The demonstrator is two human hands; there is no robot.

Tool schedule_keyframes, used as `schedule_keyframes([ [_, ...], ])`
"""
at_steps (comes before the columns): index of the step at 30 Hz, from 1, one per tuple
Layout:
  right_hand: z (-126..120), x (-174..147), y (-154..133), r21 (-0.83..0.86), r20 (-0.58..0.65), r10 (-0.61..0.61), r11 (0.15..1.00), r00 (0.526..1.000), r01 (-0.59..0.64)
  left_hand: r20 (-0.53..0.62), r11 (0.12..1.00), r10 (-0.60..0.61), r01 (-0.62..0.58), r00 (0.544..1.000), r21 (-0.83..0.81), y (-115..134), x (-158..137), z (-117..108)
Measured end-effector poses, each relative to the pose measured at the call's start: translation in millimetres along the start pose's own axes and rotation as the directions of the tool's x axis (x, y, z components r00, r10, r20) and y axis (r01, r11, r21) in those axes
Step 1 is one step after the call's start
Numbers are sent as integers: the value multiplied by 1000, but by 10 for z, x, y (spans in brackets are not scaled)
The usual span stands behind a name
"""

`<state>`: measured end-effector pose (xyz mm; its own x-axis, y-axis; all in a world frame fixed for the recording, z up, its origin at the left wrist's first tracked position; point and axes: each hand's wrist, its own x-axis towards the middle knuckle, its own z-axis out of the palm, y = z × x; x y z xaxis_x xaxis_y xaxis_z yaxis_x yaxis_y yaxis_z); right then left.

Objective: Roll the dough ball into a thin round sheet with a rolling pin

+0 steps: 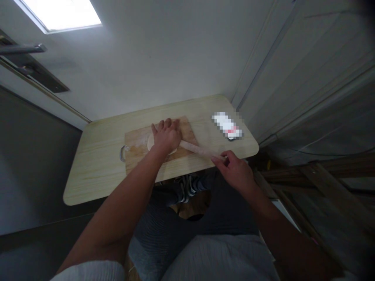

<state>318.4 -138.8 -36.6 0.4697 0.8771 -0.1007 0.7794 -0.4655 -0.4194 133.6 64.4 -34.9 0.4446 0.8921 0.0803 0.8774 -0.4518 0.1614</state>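
A pale, flat round of dough [150, 143] lies on a wooden cutting board [135, 156] dusted with flour. My left hand [167, 136] rests on top of the dough with its fingers spread, covering most of it. My right hand [234, 168] grips the near right end of a light wooden rolling pin [199, 149]. The pin slants from the board's right part, close to my left hand, out past the table's front edge. Its far end sits beside or under my left hand; which one I cannot tell.
The board lies on a light wood-grain table [90, 168], its metal handle [122, 153] pointing left. A phone [227, 125], its screen blurred out, lies at the table's right. Behind stands a white door with a lever handle [23, 49]. Wooden beams [310, 171] stand at the right.
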Motion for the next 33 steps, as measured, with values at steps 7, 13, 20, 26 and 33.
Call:
schedule_keyframes([
  [7,30,55,11,-18,12,-7,1000,1000,7,-22,1000,-17,16,1000,-19,66,123,29],
  [13,-27,46,3,10,47,-69,998,997,68,-25,996,-17,15,1000,-84,47,113,-80],
  [20,-59,45,-99,-28,138,-140,989,980,145,-162,991,-108,92,981,-100,-357,-303,-156],
  [26,1,62,-236,19,181,-249,968,951,250,-141,978,-201,191,969,-82,-496,-610,-48],
  [33,13,165,-197,164,123,-272,954,954,250,-194,964,-254,233,948,-127,-445,-653,11],
])
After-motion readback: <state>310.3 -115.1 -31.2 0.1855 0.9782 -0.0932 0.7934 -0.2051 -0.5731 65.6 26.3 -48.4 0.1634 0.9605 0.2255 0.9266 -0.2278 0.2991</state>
